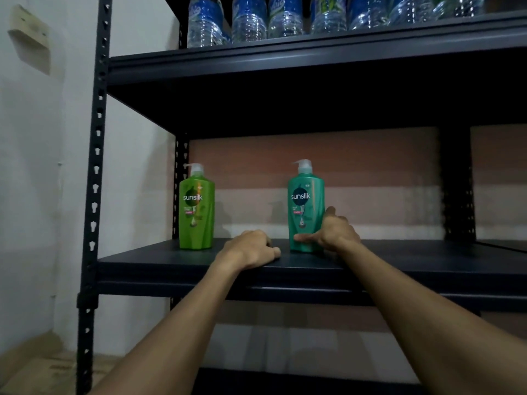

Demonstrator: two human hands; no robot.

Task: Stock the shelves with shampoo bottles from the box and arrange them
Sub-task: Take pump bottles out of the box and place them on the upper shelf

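Note:
A teal pump shampoo bottle [305, 206] stands upright on the dark shelf [413, 260]. My right hand [333, 235] grips its lower right side, thumb across the front near the base. A lime-green pump shampoo bottle [196, 212] stands upright at the shelf's left end, apart from both hands. My left hand [249, 248] rests on the shelf board between the two bottles, fingers curled, holding nothing. The box is mostly out of view.
Several clear water bottles [251, 21] fill the shelf above. A dark perforated upright [95, 181] frames the left side, with a white wall beyond it. A cardboard surface [37, 363] shows at the bottom left. A lower shelf edge [285, 380] lies below.

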